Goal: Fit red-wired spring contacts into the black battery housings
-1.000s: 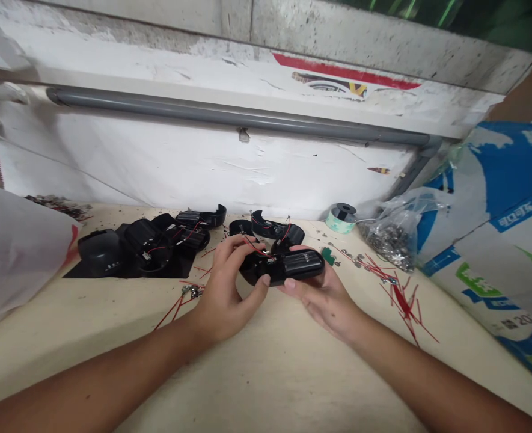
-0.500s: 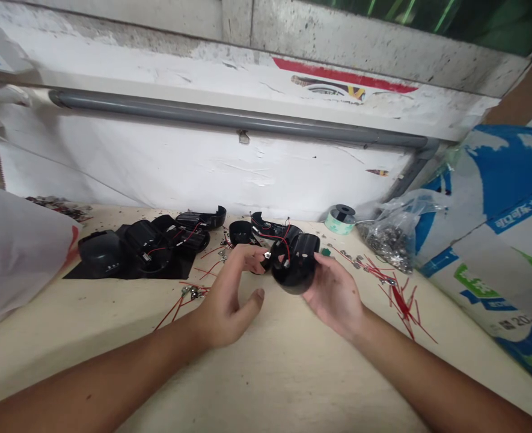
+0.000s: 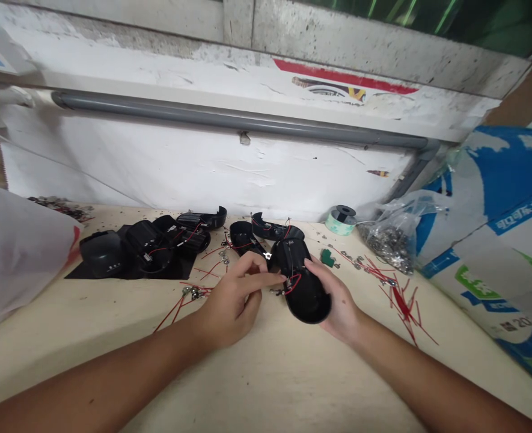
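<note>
My right hand (image 3: 340, 304) grips a black plastic housing (image 3: 308, 300) along its right side, the hollow inside facing up. Red and black wires (image 3: 294, 281) with a small connector lie at the housing's left edge. My left hand (image 3: 241, 294) is at the left of the housing, its index finger stretched out to the wires and the other fingers curled; nothing shows in its grasp. Behind the left fingers and the held piece lie similar black housings (image 3: 277, 230), with a small metal contact (image 3: 268, 256) near them.
More black housings (image 3: 146, 240) rest on a black sheet at left. Red wires (image 3: 401, 300) and a green piece (image 3: 327, 258) lie at right, near a tape roll (image 3: 340, 221) and a bag of metal parts (image 3: 389, 240). A blue-white box (image 3: 495, 240) borders the right, a white bag (image 3: 22, 258) the left.
The black housing has turned and come nearer to me, its hollow end now lower right. My left index finger has stretched rightward to the wires. The green piece shows more fully.
</note>
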A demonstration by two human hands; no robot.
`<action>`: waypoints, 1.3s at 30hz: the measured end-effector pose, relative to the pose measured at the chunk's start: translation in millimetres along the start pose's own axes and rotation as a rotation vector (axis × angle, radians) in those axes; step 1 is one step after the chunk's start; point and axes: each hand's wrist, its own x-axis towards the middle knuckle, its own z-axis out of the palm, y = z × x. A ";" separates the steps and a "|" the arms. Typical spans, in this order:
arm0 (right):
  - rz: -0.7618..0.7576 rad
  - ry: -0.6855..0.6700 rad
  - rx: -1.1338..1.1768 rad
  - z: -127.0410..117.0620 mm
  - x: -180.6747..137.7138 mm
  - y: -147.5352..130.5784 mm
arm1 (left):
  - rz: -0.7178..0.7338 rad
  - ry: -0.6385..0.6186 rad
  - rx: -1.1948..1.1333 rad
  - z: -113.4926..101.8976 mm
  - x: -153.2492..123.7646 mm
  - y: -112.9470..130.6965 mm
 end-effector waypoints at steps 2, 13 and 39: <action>-0.032 -0.004 -0.010 0.2 0.5 1.6 | 0.015 -0.043 0.044 -0.8 -0.1 1.0; -0.060 -0.033 -0.056 -0.3 3.1 8.2 | -0.044 -0.125 0.222 0.5 -0.8 8.9; -0.148 -0.134 -0.328 -5.5 3.3 20.1 | -0.588 -0.008 -0.555 4.9 9.9 -2.4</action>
